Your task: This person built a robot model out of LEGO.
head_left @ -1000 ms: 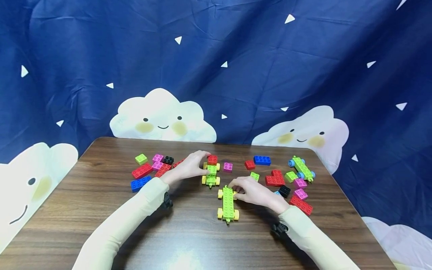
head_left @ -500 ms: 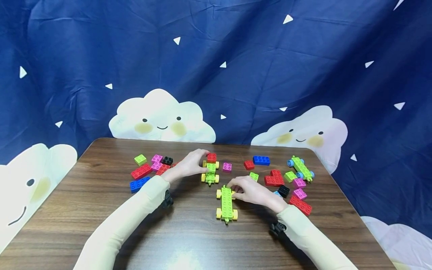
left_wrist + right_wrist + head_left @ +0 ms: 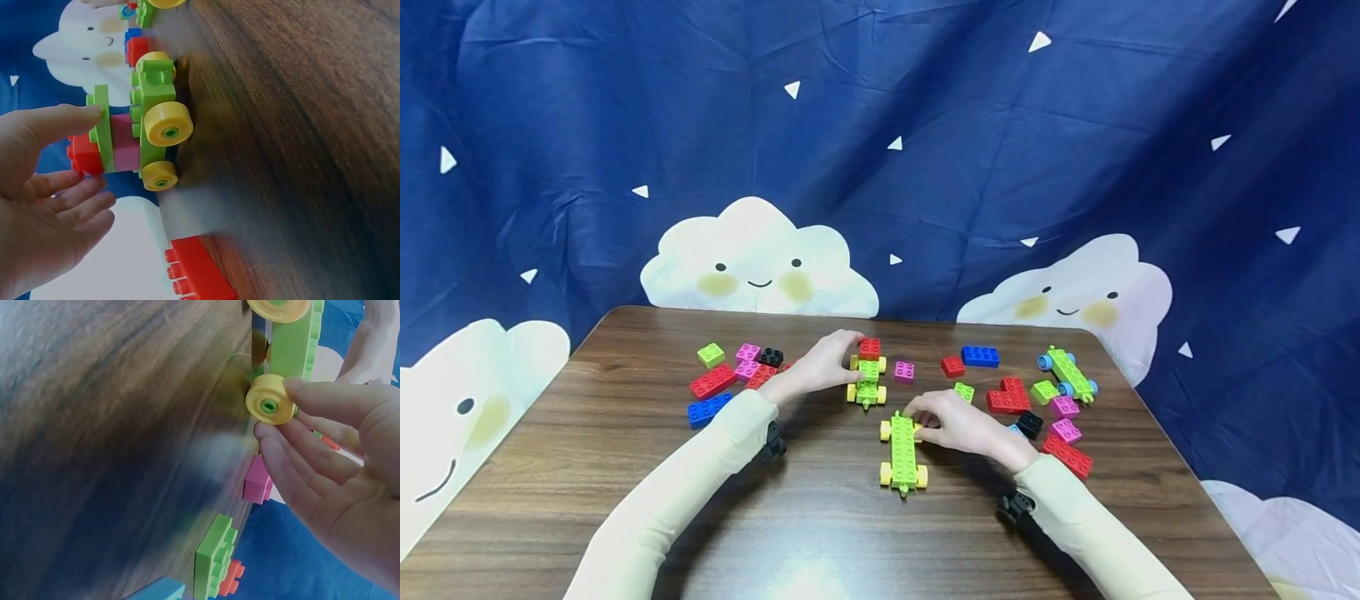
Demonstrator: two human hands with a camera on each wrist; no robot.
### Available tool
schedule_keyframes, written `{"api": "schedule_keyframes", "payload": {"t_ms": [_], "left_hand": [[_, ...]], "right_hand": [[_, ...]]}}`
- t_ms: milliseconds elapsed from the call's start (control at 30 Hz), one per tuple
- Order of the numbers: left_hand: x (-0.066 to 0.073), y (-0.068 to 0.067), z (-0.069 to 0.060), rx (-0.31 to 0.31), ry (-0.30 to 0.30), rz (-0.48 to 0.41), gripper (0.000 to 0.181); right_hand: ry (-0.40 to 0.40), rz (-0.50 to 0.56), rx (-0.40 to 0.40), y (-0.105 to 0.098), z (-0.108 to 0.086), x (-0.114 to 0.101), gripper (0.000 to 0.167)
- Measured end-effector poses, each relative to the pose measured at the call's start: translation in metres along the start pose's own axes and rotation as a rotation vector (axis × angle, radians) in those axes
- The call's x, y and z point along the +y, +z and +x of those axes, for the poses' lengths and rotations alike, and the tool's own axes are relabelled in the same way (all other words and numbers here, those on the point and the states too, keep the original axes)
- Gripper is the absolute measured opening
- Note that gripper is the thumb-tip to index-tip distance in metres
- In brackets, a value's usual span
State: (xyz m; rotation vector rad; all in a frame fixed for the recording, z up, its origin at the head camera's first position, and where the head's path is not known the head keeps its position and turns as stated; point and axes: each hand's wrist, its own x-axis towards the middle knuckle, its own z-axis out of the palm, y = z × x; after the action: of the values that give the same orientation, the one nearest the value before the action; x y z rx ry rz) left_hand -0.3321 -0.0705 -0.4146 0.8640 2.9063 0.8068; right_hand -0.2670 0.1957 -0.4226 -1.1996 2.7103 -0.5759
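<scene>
My left hand [image 3: 829,363] is at a toy car [image 3: 868,393], a green wheeled base with yellow wheels and stacked bricks. In the left wrist view its thumb lies against the upper green brick [image 3: 103,128]. Its fingers are at the red brick [image 3: 86,154] on the stack, and a pink brick [image 3: 125,142] sits between that green brick and the base. With my right hand [image 3: 953,423] I pinch a second green car base [image 3: 903,454] at its far right wheel. The thumb touches that yellow wheel [image 3: 269,400]; part of the grip is hidden.
Loose red, blue, pink, black and green bricks lie at the left, among them a blue brick [image 3: 710,410]. More bricks lie at the right, near a green car base with blue wheels [image 3: 1070,374]. A pink brick [image 3: 905,372] lies right of the stacked car.
Both hands keep their places on the two cars. Only the head view has shifted very slightly.
</scene>
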Motion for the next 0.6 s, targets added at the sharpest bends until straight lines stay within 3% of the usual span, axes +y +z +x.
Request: {"api": "schedule_keyframes", "payload": {"t_ms": [133, 300, 600], "left_hand": [[0.001, -0.001, -0.003, 0.005, 0.001, -0.005, 0.067], [0.002, -0.002, -0.011, 0.031, 0.046, -0.004, 0.066], [0.008, 0.002, -0.040, 0.045, 0.080, -0.022, 0.062]], "right_hand": [[0.021, 0.005, -0.004, -0.001, 0.000, -0.001, 0.025], [0.051, 0.013, -0.010, 0.000, 0.000, -0.003, 0.025], [0.031, 0.010, 0.004, 0.001, -0.001, -0.002, 0.025]]}}
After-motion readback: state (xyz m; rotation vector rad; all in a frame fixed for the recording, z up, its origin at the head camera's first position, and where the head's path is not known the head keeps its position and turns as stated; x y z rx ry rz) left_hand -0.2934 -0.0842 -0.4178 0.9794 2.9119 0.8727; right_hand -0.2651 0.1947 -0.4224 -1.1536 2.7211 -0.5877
